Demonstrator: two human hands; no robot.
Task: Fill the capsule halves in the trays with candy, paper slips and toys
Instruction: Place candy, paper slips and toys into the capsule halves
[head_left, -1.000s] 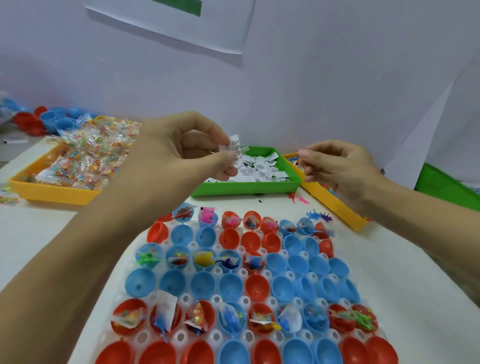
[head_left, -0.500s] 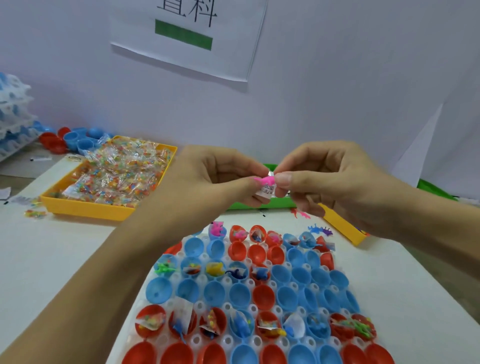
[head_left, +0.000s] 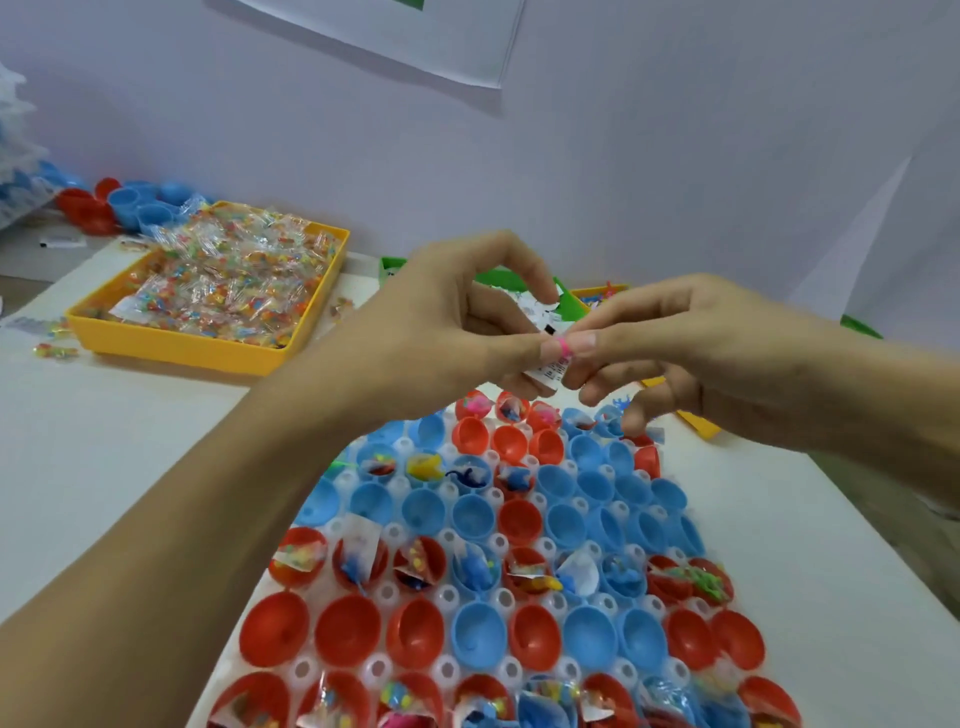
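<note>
My left hand (head_left: 447, 322) and my right hand (head_left: 691, 348) meet fingertip to fingertip above the far end of the clear capsule tray (head_left: 501, 597). Between them they pinch a small pink toy (head_left: 563, 347) and a printed paper slip (head_left: 549, 371). The tray holds red and blue capsule halves (head_left: 519, 525) in rows. Some rows hold candy, slips and toys; other halves (head_left: 348, 631) look empty. A yellow tray of wrapped candy (head_left: 218, 291) sits at the back left. The green slip tray (head_left: 511, 283) shows behind my hands.
A second yellow tray (head_left: 698, 422) lies behind my right hand, mostly hidden. Loose red and blue capsule halves (head_left: 124, 202) are piled at the far left by the wall. A few candies (head_left: 54, 351) lie loose on the white table.
My hands came together from apart; the left brought the slip over, and both now pinch the slip and pink toy. The view has tilted down toward the tray.
</note>
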